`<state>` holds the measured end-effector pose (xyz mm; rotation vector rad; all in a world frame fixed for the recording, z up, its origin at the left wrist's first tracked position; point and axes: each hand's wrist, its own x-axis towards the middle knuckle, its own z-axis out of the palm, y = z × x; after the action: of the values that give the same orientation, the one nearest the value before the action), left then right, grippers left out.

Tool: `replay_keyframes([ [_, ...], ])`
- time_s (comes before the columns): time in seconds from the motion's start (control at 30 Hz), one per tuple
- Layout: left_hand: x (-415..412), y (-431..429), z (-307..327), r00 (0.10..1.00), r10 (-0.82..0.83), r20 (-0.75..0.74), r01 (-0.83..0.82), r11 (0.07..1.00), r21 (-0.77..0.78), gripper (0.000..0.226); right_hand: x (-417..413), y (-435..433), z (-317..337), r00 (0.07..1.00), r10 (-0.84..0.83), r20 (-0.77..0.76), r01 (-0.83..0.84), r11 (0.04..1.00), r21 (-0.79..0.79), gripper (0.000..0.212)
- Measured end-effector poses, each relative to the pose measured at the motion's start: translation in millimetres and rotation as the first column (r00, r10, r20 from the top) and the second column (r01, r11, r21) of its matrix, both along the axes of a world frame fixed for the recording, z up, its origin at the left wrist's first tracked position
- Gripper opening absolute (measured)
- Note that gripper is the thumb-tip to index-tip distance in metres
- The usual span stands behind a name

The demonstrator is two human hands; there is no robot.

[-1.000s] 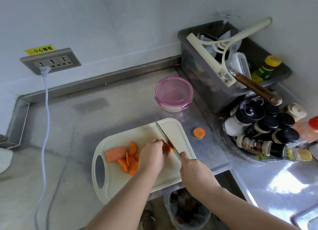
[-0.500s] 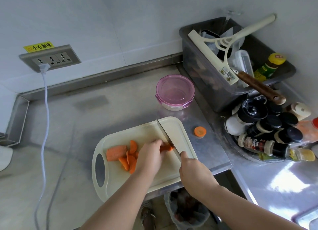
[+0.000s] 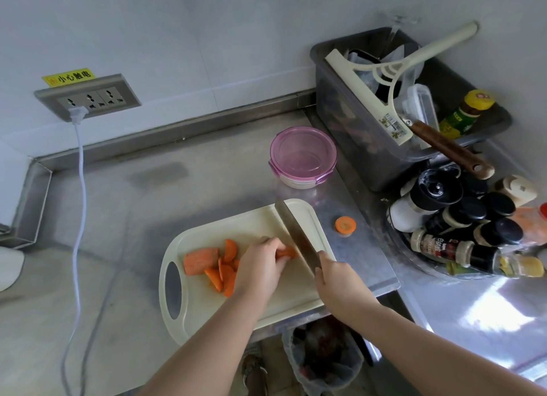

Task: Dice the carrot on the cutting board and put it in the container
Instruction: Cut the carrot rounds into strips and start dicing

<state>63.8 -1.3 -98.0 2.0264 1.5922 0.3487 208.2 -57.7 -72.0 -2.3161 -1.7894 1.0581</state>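
A cream cutting board [image 3: 260,224] lies on the steel counter. On its left part rest a carrot chunk [image 3: 200,260] and several half-round carrot slices [image 3: 225,270]. My left hand [image 3: 260,267] presses a carrot piece [image 3: 286,252] down on the board. My right hand [image 3: 340,280] grips the handle of a knife [image 3: 293,233], whose blade stands just right of that piece. A round container with a pink lid [image 3: 302,156] sits behind the board, lid on.
A carrot end [image 3: 345,225] lies on the counter right of the board. A grey bin [image 3: 384,164] with a squeegee and utensils stands at the back right, spice bottles [image 3: 461,227] beside it. A white cable [image 3: 78,212] hangs from the wall socket. A waste bag [image 3: 322,357] hangs below the counter edge.
The knife blade has lifted and shifted slightly along the carrot piece under my left hand. Both hands stay in the same spot on the board.
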Motion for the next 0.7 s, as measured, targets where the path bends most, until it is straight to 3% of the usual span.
replay_keyframes([
  [0.23,1.2,1.1,2.3,1.0,0.022,0.018,-0.021,0.999,-0.047,0.015,-8.3,-9.2,13.2,0.98,0.121,0.16,-0.126,0.992,0.023,0.03],
  [0.7,0.0,3.6,-0.2,0.999,-0.004,-0.041,0.002,0.999,-0.048,0.016,-15.5,-12.2,22.9,0.955,0.206,0.214,-0.202,0.979,-0.04,0.036],
])
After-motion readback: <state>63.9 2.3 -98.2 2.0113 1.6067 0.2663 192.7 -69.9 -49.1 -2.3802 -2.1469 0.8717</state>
